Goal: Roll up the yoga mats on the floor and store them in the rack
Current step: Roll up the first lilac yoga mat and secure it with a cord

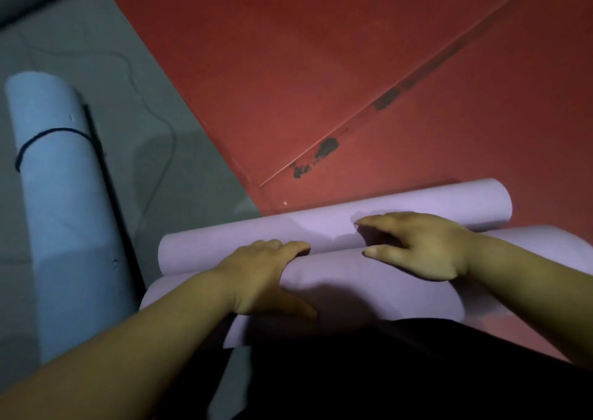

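Dark clothing (353,371) at bottom edge. Left hand (266,275) curled over near purple roll (385,284), fingertips in groove against far roll (321,223). Right hand (420,246) flat, fingers spread, touching both rolls. Rolls on red floor (321,66). Blue mat (61,211), rolled and cord-tied, lies left.

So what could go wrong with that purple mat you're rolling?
1. The purple mat has no band round it, unlike the blue mat with its black band. If the left hand and right hand lift off, it may spring open.
2. It lies in two rolls side by side whose ends don't line up, so it could end up crooked.
3. A thin cord lies loose nearby; feet might catch it.
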The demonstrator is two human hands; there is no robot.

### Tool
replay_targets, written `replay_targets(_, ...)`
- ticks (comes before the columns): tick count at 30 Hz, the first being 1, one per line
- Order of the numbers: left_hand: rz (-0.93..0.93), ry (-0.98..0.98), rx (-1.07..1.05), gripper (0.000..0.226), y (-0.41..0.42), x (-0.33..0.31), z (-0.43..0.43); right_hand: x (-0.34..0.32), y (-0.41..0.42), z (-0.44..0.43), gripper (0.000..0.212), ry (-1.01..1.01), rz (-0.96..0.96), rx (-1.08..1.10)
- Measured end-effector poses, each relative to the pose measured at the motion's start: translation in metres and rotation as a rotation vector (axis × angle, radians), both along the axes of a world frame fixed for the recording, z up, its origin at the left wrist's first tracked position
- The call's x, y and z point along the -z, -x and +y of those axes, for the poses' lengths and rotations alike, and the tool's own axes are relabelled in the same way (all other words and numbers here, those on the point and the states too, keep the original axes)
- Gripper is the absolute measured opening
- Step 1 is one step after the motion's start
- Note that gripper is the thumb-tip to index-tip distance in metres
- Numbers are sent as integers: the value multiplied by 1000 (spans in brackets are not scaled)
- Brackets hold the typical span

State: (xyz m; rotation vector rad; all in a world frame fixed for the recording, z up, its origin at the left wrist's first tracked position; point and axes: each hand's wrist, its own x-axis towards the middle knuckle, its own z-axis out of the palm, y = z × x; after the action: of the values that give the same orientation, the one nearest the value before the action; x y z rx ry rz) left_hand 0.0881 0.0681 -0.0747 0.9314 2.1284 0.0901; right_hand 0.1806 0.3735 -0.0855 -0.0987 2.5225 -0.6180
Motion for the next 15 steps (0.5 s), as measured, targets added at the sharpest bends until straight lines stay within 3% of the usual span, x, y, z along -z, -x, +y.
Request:
replay_targets(4, 56, 36, 28, 112, 13, 6, 1, 9, 16, 4, 86, -19, -5, 23)
replay_targets(9, 292, -6, -45, 113, 12, 9, -3, 23, 43, 13, 78, -58, 113, 44)
replay_targets(15, 292, -3, -147, 110, 16, 18, -4, -9, 40, -13, 75, -188, 196, 68)
